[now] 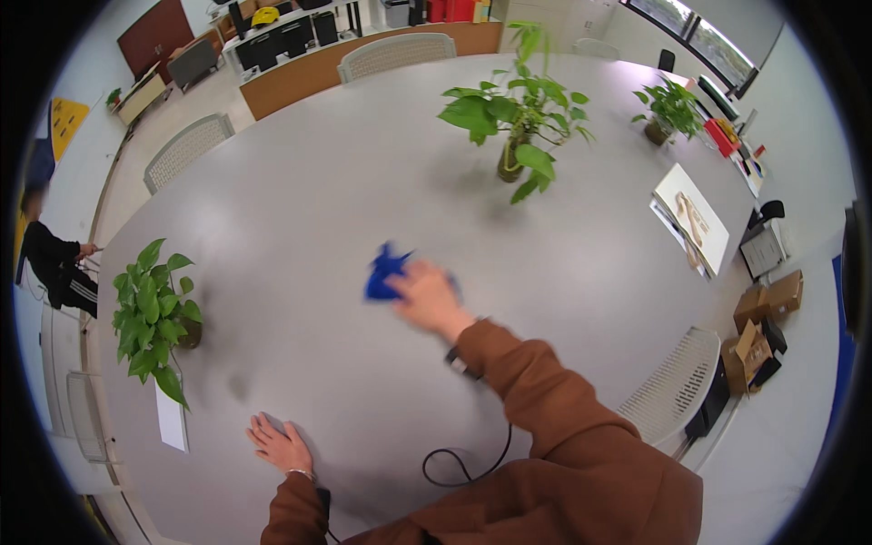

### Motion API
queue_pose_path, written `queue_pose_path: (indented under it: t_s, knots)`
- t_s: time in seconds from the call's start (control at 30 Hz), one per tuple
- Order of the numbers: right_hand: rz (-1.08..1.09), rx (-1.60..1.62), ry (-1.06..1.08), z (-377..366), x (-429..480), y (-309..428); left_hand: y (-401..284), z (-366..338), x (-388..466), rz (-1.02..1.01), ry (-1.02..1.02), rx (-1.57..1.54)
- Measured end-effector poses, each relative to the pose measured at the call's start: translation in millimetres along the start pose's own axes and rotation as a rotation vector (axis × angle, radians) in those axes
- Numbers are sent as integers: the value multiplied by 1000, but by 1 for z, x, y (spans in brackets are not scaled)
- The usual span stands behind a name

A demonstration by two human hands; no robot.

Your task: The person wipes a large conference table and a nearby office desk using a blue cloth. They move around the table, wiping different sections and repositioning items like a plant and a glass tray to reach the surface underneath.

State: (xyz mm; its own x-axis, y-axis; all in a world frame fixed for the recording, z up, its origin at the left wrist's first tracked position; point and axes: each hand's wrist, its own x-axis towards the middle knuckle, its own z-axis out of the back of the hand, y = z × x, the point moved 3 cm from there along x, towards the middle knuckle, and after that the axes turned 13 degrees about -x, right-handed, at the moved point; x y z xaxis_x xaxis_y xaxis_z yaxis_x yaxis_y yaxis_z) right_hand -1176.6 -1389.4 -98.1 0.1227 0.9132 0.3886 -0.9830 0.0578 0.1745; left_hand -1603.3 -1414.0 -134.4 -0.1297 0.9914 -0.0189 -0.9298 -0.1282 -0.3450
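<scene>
My right hand [428,294] reaches out over the middle of a large grey table [327,191] and presses on a crumpled blue cloth [383,276]. The cloth lies on the tabletop, part of it under the palm and fingers; hand and cloth are slightly blurred. Nearer my body, my left hand [281,443] rests flat on the table with its fingers spread and nothing held.
Leafy green plants in jars stand at the left [153,306], the back [518,116] and the far right [667,109]. A white pad [172,415] lies left, a booklet [693,218] right. A black cable [470,480] loops near me. Chairs [674,388] surround the table. A person [54,259] stands beyond the left edge.
</scene>
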Motion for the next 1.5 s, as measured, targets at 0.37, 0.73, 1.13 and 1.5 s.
queue_pose_path:
  t_s: [0.37,0.73,1.13,1.5]
  knots:
    - [732,335,325,56,-196,106,18,-15,9,-20,-27,-47]
    - [-621,-514,99,69,-212,-119,34,-30,-81,-246,267,-300]
    - [565,244,182,0,-164,309,34,55,-218,-238,18,-794]
    - [210,7,65,58,-176,89,148,40,-200,505,-293,-332]
